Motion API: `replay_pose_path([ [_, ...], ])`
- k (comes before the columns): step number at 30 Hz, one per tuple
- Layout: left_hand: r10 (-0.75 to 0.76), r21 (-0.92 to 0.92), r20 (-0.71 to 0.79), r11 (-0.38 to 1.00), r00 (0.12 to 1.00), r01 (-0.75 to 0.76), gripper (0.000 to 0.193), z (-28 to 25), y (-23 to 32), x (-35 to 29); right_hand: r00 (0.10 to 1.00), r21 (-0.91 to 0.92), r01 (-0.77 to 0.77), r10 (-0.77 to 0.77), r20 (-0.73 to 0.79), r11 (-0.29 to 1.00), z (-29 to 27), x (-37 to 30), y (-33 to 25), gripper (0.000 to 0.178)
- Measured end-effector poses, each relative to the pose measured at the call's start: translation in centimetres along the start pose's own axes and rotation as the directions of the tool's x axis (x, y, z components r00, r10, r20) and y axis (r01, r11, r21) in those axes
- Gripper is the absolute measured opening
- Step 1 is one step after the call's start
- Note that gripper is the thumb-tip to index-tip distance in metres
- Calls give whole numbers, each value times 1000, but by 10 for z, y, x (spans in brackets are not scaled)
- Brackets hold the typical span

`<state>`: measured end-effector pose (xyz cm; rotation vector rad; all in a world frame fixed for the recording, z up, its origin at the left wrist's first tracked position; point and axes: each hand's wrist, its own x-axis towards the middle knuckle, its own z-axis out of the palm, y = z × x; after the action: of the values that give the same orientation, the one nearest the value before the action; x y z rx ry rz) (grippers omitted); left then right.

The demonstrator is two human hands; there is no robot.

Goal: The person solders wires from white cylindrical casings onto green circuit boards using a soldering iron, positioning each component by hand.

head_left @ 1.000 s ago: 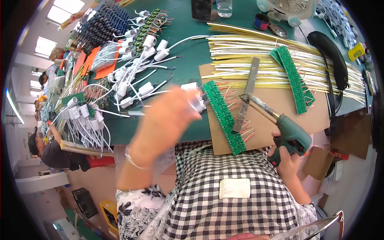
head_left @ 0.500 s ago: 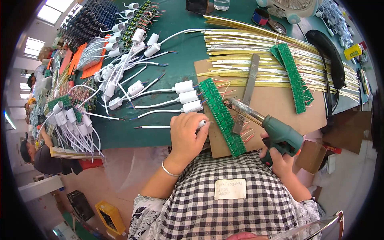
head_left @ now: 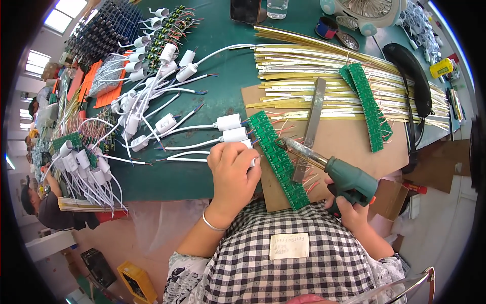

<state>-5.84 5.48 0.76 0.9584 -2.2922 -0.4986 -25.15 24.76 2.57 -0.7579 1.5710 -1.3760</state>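
My left hand [head_left: 232,169] is closed around a white cylindrical cable connector [head_left: 253,162], its fingertips beside the left edge of a long green circuit board panel [head_left: 278,159]. Thin wire ends show between the connector and the panel. A pistol-shaped green soldering gun [head_left: 352,175] is gripped in my right hand [head_left: 349,207]. Its dark tip hovers over or touches the panel's upper middle; contact is hard to tell. Two white connectors [head_left: 229,122] lie against the panel's left edge above my left hand, and another is mostly hidden behind my fingers. A grey metal bar [head_left: 311,126] lies across the panel's right side.
Brown cardboard [head_left: 354,147] lies under the panel. Beyond are flat gold-and-white strips [head_left: 304,66] and other green panels [head_left: 367,104]. A heap of white cabled connectors [head_left: 147,101] sits left. A black pouch [head_left: 410,81], a fan [head_left: 362,12] and a glass [head_left: 277,9] stand farther back.
The whole view has shifted slightly. Relative to the panel, my left hand with its connector has moved a little away from me, now partly covering the third connector. The soldering gun stays near the same spot.
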Motion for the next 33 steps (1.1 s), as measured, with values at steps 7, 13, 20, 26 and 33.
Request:
replay_pose_path([
  [7, -12, 161, -18, 987, 1000, 15, 9, -1, 9, 13, 1000, -38, 9, -8, 20, 999, -2, -1, -1, 42],
  [13, -13, 214, 71, 977, 997, -3, 7, -2, 11, 27, 978, -203, 169, -137, 159, 965, -8, 6, 1, 35],
  [20, -25, 236, 151, 972, 988, -11, 8, -4, 14, 30, 948, -319, 279, -207, 243, 906, -9, 9, -2, 30],
  [26, -45, 237, 195, 972, 980, -3, 8, -4, 18, 31, 962, -293, 239, -184, 204, 926, -5, 9, -6, 27],
  [33, -38, 250, 171, 968, 985, -6, 9, -2, 18, 31, 968, -277, 186, -127, 217, 943, -4, 8, -8, 27],
])
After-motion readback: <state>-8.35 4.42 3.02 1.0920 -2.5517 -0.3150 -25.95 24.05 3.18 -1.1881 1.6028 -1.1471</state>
